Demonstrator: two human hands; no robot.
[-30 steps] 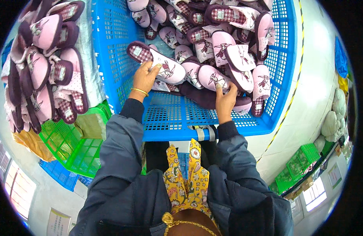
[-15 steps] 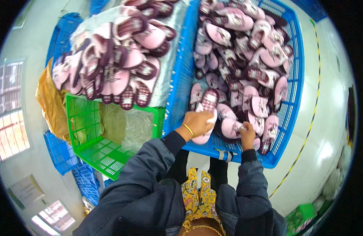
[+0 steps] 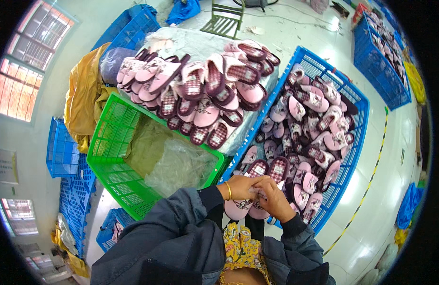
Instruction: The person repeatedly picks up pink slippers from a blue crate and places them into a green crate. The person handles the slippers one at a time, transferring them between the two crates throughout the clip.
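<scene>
Side by side in front of me are two pink slippers with dark checked insoles, a left-hand slipper point(image 3: 238, 209) and a right-hand slipper point(image 3: 279, 167), soles down and toes toward me. My left hand point(image 3: 239, 187), with a yellow bangle at its wrist, is closed at the opening of the left-hand slipper. Against it, my right hand point(image 3: 276, 201) is closed over the upper of the other slipper. Both hands meet between the two; fingertips partly hide each other. Beyond them lies a blue crate point(image 3: 361, 118) heaped with similar slippers.
Left of it, a covered table point(image 3: 191, 42) carries more slippers in piles. A green crate point(image 3: 105, 142) with clear plastic and a sack inside stands in front of the table. Yellow-brown sheeting point(image 3: 81, 104), blue crates point(image 3: 62, 147) and a folding chair point(image 3: 224, 18) are farther off.
My right hand has come out of the blue crate with a second slipper and joined the left. Both slippers are now together nearer my body. The view has turned and shows more floor.
</scene>
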